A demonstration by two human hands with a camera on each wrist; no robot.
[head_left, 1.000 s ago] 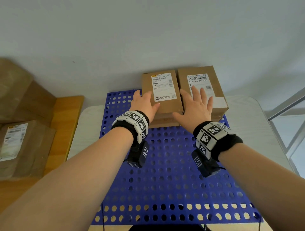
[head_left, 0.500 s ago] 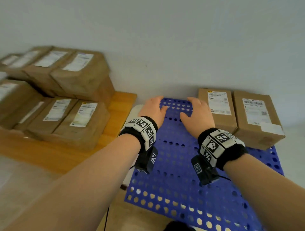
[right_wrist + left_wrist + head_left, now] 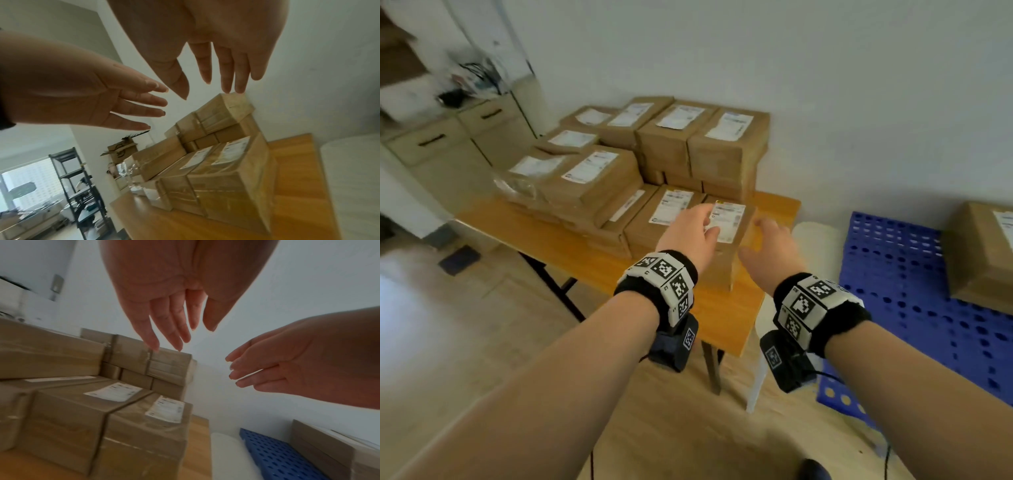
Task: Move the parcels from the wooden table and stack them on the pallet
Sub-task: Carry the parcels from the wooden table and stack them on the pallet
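Your left hand (image 3: pixel 690 233) and right hand (image 3: pixel 770 250) hung spread and empty, fingers straight, above the nearest brown cardboard parcel with a white label (image 3: pixel 726 240); it sat at the front right of the stack on the orange wooden tabletop (image 3: pixel 722 315), flush against its neighbour parcel (image 3: pixel 654 226). To lift it well, I judged you should have set one palm on each short side, squeezed evenly and raised it straight, so the neighbour was not dragged along; then carried it to the blue perforated plastic pallet (image 3: pixel 893 274), where one brown parcel (image 3: pixel 983 253) already lay. That parcel was cut off at the frame edge; whether your left fingertips touched the label was unclear; the far boxes were blurred.
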